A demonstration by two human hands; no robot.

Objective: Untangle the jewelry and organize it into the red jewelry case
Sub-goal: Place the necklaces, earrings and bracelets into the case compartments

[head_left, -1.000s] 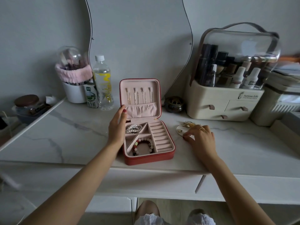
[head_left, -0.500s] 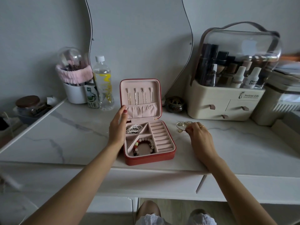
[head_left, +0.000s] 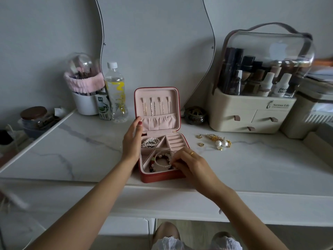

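The red jewelry case (head_left: 162, 177) stands open near the front edge of the marble table (head_left: 72, 150), its pink lid (head_left: 156, 121) upright with several thin chains hung inside. A pearl bracelet (head_left: 150, 142) lies in the back left compartment. A coloured bead bracelet (head_left: 152, 164) lies in the front compartment. My right hand (head_left: 191, 163) is over that compartment, fingertips pinched on a silver bangle (head_left: 162, 164) resting on the beads. My left hand (head_left: 131, 141) lies flat against the case's left side. Loose gold and pearl earrings (head_left: 219, 141) sit on the table to the right.
A cream cosmetics organizer (head_left: 252, 116) with a clear dome stands at the back right, with a small dark pot (head_left: 195, 115) beside it. Back left are a water bottle (head_left: 116, 94), a milk carton (head_left: 103, 109) and a white brush cup (head_left: 84, 103). A wavy mirror (head_left: 156, 42) leans behind.
My right hand has left the jewelry pile on the right and moved left over the case's front compartment with the silver bangle. The pile is now uncovered. My left hand has stayed put.
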